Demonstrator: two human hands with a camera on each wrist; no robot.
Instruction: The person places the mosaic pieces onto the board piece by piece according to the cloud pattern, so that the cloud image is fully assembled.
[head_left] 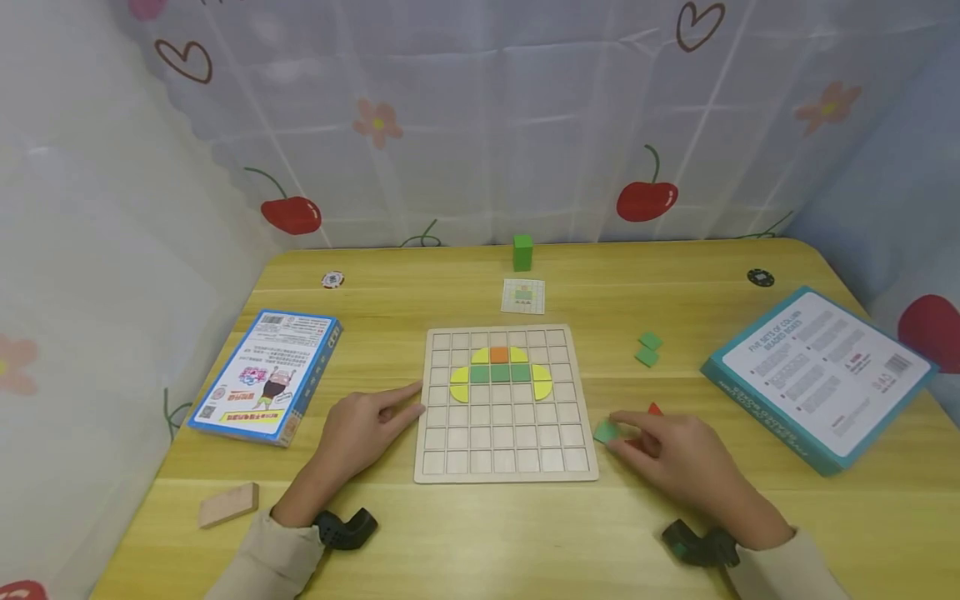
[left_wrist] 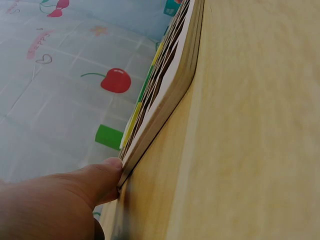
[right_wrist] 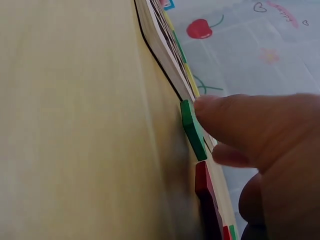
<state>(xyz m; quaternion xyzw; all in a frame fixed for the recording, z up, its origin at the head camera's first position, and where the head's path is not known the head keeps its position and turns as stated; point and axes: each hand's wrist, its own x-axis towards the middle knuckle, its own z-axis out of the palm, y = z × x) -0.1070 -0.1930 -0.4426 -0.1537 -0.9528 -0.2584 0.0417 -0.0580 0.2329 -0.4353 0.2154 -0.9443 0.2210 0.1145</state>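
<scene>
- We are touching the board (head_left: 503,437) with an empty, outstretched left hand (head_left: 358,432).
- Our right hand (head_left: 678,450) is pinching 1 green tile (head_left: 603,432) just beside it.
- 10 pieces (head_left: 499,373) are sitting placed; loose green squares (head_left: 647,357) are likely remaining.

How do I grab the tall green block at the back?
Probably pinch the green block by its left and right sides near the top, coming from above: it stands upright, taller than wide, with nothing on top.
</scene>
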